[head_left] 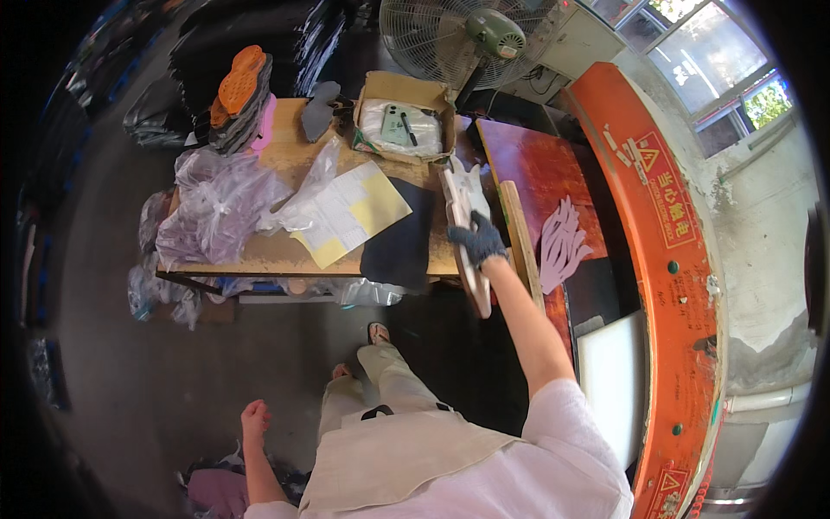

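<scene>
My right hand (479,239), in a dark glove, is closed around the middle of a long pale slab with a shaped edge (456,203). The slab stands on its edge at the table's right end, its near end jutting past the front. Against its far side lies a white cut sheet piece (471,186) with a jagged end. My left hand (254,421) is bare and hangs low at the left, away from the table, its fingers curled with nothing visible in them. A black sheet (399,233) lies left of the slab, overhanging the table's front edge.
Clear plastic bags (216,208) and papers (354,216) cover the wooden table (285,156). Behind stand a cardboard box (402,156) holding a phone, orange and grey sole-shaped pieces (240,82) and a fan (493,39). An orange machine beam (666,259) and purple cut pieces (562,242) are right.
</scene>
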Motion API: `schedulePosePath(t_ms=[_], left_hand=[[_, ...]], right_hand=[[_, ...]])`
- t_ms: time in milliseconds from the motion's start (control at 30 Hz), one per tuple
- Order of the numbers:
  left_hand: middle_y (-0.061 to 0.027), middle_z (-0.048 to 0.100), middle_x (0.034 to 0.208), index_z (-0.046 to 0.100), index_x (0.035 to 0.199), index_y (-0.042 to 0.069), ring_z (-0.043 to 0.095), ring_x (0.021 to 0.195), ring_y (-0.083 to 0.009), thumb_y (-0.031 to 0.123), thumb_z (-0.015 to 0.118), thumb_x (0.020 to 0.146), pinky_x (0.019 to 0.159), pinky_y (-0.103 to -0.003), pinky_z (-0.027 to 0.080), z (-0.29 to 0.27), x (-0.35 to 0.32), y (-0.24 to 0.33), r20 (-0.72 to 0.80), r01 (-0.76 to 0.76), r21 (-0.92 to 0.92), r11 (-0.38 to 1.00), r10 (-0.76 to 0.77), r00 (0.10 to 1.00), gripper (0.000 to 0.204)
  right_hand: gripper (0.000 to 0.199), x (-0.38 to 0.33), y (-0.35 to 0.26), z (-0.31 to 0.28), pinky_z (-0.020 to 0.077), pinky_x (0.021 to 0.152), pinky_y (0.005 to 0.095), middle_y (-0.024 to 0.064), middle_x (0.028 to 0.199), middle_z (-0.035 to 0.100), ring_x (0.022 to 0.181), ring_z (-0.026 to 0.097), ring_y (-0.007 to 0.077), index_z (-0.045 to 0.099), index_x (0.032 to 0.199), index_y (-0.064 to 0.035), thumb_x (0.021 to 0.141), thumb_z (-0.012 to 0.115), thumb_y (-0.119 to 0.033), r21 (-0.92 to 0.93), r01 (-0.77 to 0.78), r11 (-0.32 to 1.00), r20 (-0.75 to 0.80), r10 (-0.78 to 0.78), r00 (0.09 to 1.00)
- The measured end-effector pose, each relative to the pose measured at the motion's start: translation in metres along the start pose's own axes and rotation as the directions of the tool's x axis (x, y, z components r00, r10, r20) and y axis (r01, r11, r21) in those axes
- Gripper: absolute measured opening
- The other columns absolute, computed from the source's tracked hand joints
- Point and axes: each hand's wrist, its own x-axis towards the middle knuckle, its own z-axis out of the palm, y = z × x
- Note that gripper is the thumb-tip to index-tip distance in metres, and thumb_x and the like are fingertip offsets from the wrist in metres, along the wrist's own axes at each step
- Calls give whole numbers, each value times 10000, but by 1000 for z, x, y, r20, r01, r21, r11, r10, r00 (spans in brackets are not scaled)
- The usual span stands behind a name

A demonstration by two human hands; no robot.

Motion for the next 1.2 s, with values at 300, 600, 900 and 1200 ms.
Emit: schedulePosePath(t_ms=[300, 600, 900, 1200], left_hand=[[26, 641, 860, 633, 1096, 118, 603, 690, -102, 240, 645, 910, 521, -243, 433, 51, -43, -14, -45, 107, -267, 958, -124, 991, 223], [27, 626, 849, 609, 1130, 116, 588, 660, -107, 241, 624, 930, 509, -261, 434, 107, -19, 49, 12, 75, -264, 962, -75, 997, 237], [18, 626, 819, 654, 1101, 56, 558, 672, -64, 221, 638, 917, 561, -209, 422, 137, -13, 184, 38, -243, 70, 967, 241, 970, 248], [-5, 671, 923, 645, 1154, 43, 600, 802, -71, 195, 632, 918, 655, -224, 460, 146, -47, 160, 57, -228, 21, 974, 226, 972, 281]], right_hand=[[1077, 146, -24, 6, 425, 980, 494, 234, 1293, 542, 1188, 541, 396, 332, 1464, -172, 595, 745, -657, -557, -217, 802, -90, 202, 975], [1041, 157, 0, 31, 287, 1031, 553, 202, 1489, 284, 1319, 329, 406, 333, 1447, -188, 586, 794, -549, -562, -82, 823, -186, -30, 982], [1122, 159, -12, 18, 373, 962, 601, 242, 1466, 332, 1276, 406, 436, 259, 1483, -226, 561, 803, -561, -587, -86, 805, 11, 114, 993], [997, 157, -29, 6, 443, 972, 484, 240, 1307, 504, 1188, 524, 410, 374, 1417, -233, 561, 820, -483, -470, 6, 883, 60, 25, 998]])
